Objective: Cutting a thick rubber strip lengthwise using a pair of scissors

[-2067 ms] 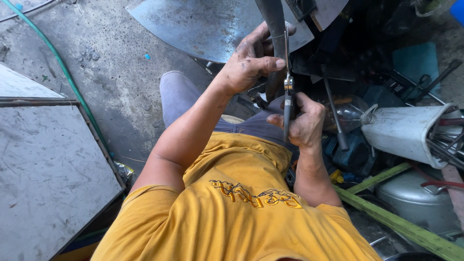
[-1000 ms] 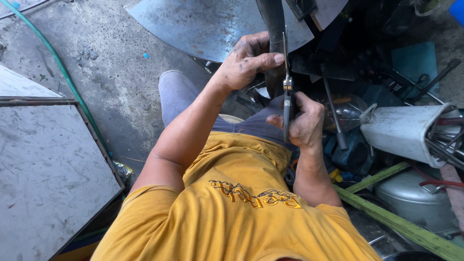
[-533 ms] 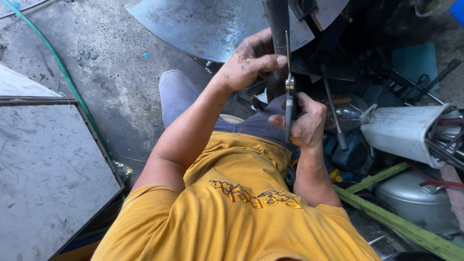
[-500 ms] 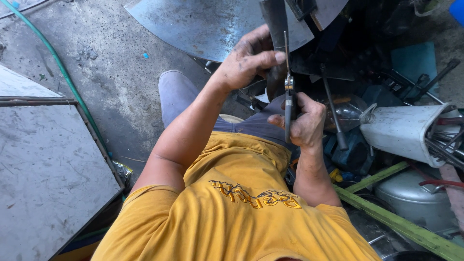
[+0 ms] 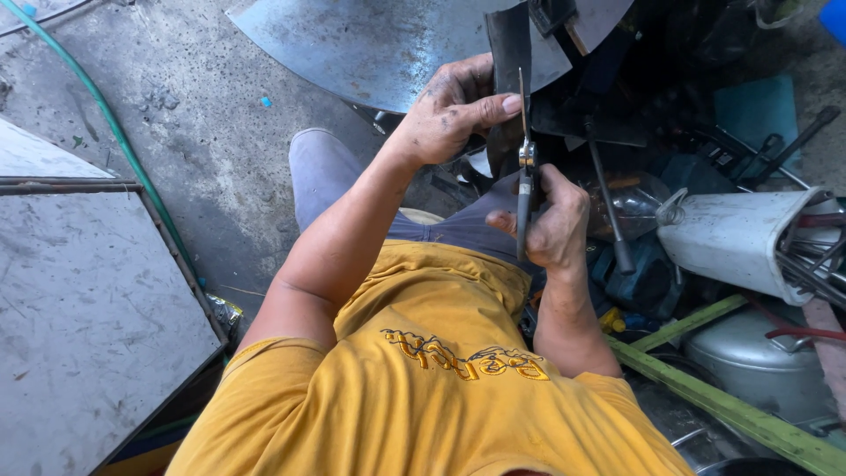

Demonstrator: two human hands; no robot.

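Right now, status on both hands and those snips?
Left hand gripping dark metal strip. Right hand closed on tin snips, blades up along strip edge. Tool clutter at right, clear of the cut.

I see no signs and no screens. A crumpled wrapper, yellow and green, lies on the floor at the corner of the grey metal sheet, left of my left arm. A clear plastic bottle lies among the dark clutter right of my right hand; I cannot tell whether it bears a label.
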